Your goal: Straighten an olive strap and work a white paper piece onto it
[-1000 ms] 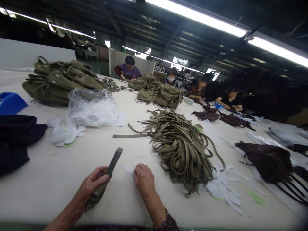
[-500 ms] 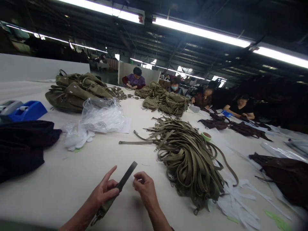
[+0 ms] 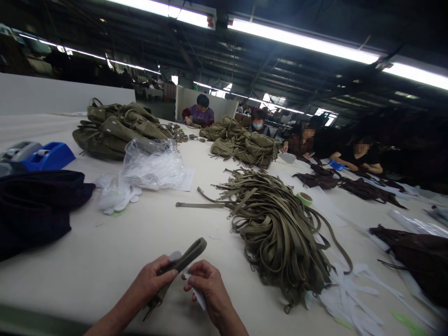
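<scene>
My left hand (image 3: 156,280) is closed round a folded olive strap (image 3: 191,253), whose looped end points up and right and whose metal hardware hangs below the hand. A small pale piece (image 3: 175,255) shows at the left fingertips, behind the strap. Just right of the strap, my right hand (image 3: 210,284) pinches a thin white strip (image 3: 199,297) that hangs downward. To the right of both hands lies a large heap of olive straps (image 3: 276,233) with metal clips.
Olive bags (image 3: 112,130) and a clear plastic bag (image 3: 154,165) lie at the left, near a blue tape dispenser (image 3: 49,156) and dark cloth (image 3: 38,205). White strips (image 3: 350,298) and a dark brown bag (image 3: 413,252) are at the right. Several people sit across the table.
A white strip now shows in my right hand, and a pale piece at my left fingertips. The strap's loop looks more open. The camera view has shifted slightly.
</scene>
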